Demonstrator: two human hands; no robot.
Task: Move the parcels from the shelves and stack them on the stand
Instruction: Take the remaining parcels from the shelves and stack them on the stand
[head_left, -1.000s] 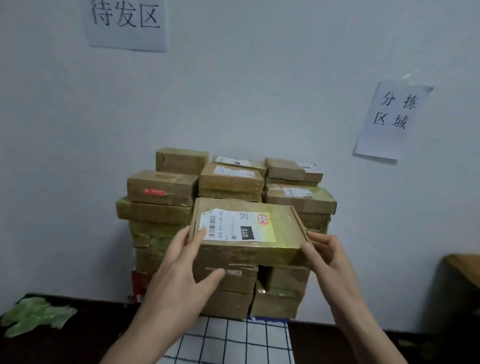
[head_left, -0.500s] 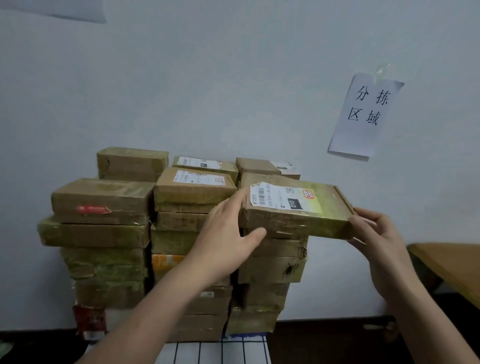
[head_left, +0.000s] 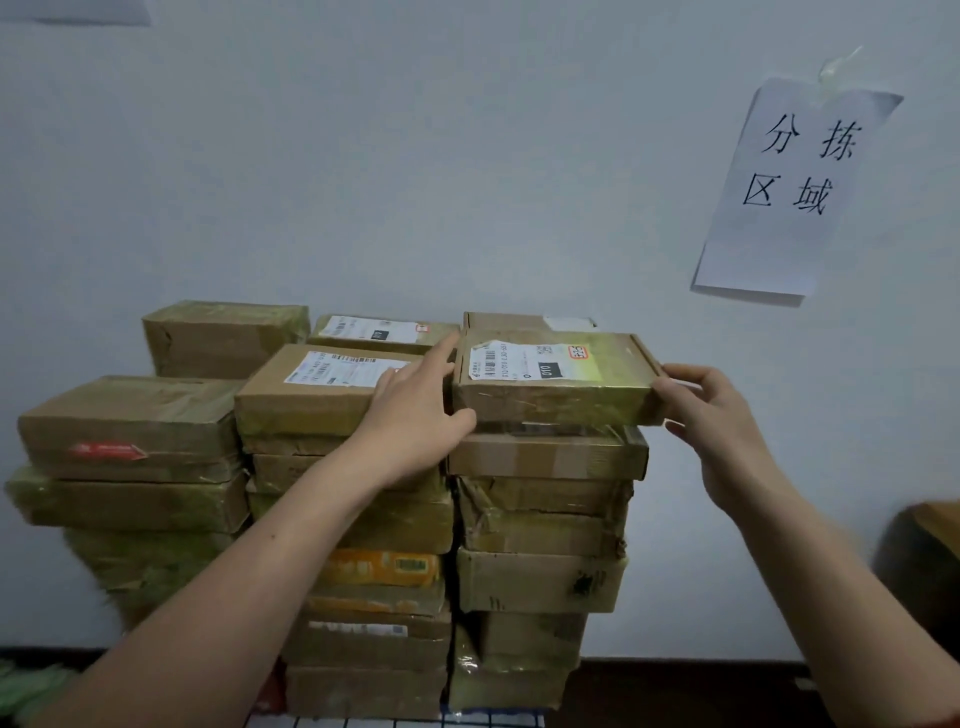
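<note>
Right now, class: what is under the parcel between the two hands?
A taped brown box lies directly beneath the parcel. Only the box's front shows. Its top is covered, and whether the two touch is unclear.

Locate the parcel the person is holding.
Head view, right of centre: the parcel is at the top of the right stack, between the left hand and right hand.
</note>
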